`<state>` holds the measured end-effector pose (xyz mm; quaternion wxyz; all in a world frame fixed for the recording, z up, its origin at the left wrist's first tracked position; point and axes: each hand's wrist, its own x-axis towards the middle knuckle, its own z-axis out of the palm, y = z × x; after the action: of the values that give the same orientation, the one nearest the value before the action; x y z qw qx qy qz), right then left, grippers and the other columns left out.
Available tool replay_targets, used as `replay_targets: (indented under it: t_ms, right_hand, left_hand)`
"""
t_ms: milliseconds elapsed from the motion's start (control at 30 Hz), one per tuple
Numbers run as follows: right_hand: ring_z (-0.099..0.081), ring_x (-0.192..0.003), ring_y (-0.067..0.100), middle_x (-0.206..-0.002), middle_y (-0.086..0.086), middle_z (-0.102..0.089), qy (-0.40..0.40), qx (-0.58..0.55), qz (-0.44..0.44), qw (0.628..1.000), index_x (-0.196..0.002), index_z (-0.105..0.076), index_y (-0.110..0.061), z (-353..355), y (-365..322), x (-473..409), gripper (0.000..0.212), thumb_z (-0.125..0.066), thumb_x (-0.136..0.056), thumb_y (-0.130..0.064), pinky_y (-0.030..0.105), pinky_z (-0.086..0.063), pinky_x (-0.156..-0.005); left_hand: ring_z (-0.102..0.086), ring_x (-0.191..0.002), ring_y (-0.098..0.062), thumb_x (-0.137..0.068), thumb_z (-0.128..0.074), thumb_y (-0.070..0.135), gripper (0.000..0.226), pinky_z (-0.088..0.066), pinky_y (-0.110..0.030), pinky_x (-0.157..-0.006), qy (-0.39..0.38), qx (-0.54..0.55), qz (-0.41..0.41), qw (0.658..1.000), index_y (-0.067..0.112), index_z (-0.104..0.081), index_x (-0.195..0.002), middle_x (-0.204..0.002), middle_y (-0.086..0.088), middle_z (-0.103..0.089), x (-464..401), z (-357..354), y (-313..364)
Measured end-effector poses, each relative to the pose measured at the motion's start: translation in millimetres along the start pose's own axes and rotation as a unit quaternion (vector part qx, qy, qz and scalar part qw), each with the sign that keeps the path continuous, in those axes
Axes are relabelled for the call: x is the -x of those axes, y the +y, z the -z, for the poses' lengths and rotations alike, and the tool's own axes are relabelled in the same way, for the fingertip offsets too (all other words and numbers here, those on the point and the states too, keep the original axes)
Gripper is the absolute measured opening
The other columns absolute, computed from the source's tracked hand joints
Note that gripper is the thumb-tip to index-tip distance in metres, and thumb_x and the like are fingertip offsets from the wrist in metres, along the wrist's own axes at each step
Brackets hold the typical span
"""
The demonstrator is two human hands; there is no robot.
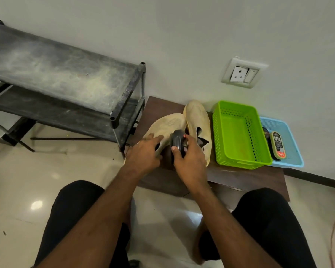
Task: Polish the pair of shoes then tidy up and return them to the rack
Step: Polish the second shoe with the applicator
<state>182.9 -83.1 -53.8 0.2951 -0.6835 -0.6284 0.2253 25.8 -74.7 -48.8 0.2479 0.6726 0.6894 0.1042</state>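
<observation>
Two cream knit shoes lie on a low dark wooden table (240,178). The left shoe (170,122) is tilted, and my left hand (145,153) holds it by its side near the heel. My right hand (190,159) grips a dark round object (177,141), a polish applicator or brush, pressed against that shoe. The right shoe (198,120) lies just beyond it, next to a green basket (238,159). The dusty black two-tier shoe rack (62,74) stands to the left against the wall.
The green plastic basket holds nothing visible. Behind it a blue tray (292,151) carries a polish bottle (278,146) and a dark tin. A wall socket (242,74) sits above. My knees in black trousers frame the glossy tiled floor.
</observation>
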Motion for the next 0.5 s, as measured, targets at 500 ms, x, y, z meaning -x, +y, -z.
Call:
replay_targets:
  t_ms: [500]
  right_hand:
    - [-0.054, -0.107, 0.032, -0.126, 0.008, -0.056, -0.017, 0.272, 0.11, 0.956, -0.136, -0.047, -0.03, -48.1, -14.8, -104.7, 0.043, -0.056, -0.094, -0.022, 0.041, -0.048, -0.084]
  left_hand:
    - [-0.064, -0.103, -0.032, -0.102, -0.042, 0.023, 0.028, -0.052, -0.042, -0.083, 0.074, -0.082, 0.082, 0.99, 0.016, -0.059, -0.123, -0.116, -0.012, -0.062, -12.7, -14.5, -9.7]
